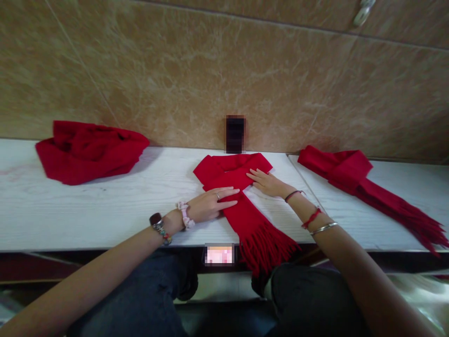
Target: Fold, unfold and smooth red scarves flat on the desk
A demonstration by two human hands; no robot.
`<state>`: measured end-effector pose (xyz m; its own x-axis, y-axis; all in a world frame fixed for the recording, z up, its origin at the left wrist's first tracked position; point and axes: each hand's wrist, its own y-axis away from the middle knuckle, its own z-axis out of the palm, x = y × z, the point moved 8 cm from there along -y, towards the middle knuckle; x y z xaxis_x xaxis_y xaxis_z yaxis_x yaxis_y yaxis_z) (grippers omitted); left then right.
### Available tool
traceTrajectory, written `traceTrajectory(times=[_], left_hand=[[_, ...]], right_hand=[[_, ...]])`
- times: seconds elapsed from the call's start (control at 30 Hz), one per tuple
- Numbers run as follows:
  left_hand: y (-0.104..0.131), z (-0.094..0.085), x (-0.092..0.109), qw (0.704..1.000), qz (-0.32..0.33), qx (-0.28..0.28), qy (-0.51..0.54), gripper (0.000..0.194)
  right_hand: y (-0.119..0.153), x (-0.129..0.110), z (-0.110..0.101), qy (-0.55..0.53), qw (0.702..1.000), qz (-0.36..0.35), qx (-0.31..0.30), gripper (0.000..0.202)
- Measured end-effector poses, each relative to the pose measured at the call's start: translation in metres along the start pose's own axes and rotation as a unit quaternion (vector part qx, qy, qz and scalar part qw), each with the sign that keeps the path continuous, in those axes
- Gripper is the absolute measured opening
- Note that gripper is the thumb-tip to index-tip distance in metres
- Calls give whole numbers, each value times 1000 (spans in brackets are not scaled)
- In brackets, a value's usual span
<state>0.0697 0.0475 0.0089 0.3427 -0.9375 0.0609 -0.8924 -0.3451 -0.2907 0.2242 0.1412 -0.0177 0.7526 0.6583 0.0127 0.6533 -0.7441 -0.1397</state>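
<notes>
With the left hand (209,204) and right hand (269,184) outspread, gripping nothing, apply light, even pressure to the red, fringed fabric scarf (228,180) looped on the white, wood-grained tabletop (168,182) to prevent creasing.

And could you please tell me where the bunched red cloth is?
In the head view, the cloth lies at the left of the white table, by the tiled wall and left of the middle scarf.

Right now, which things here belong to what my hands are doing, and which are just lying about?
In use:
middle red scarf, under the fingers of your left hand and right hand
white tabletop beneath it

Apparently just lying about:
bundled red cloth, left
folded red fringed scarf, right
dark blurred object by the wall
</notes>
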Motion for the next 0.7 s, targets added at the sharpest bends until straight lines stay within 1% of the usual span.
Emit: traceTrajectory(times=[0.1, 0.17, 0.2, 0.27, 0.33, 0.37, 0.43, 0.5, 0.6, 0.7], left_hand=[[8, -10, -18, 998, -45, 31, 18, 52], [10, -18, -40, 995, -80, 44, 45, 55], [10, -23, -55, 992, -100, 50, 56, 56], [4, -33, -90, 984, -155, 68, 56, 54], [-3, -44, -130, 969, -226, 100, 21, 53], [-7, -47, -147, 961, -254, 107, 0, 54], [-12, -48, -175, 946, -302, 111, -37, 56], [-13, -42, -191, 938, -328, 98, -62, 57], [-9, -24, -199, 942, -323, 54, -77, 55], [-3, -14, -202, 945, -319, 31, -68, 56]], right_hand=[[-4, -1, -10, -3, 1000, 15, 11, 46], [-10, 2, -26, 6, 998, 55, 32, 47], [-15, 5, -37, 18, 995, 85, 48, 47], [-27, 10, -58, 57, 985, 141, 84, 47], [-45, 11, -72, 109, 975, 162, 101, 46], [-56, 12, -74, 131, 972, 164, 101, 46], [-77, 18, -69, 157, 968, 174, 87, 46], [-93, 32, -57, 163, 963, 203, 64, 46], [-105, 54, -39, 155, 952, 260, 40, 47], [-108, 67, -30, 143, 946, 290, 26, 47]])
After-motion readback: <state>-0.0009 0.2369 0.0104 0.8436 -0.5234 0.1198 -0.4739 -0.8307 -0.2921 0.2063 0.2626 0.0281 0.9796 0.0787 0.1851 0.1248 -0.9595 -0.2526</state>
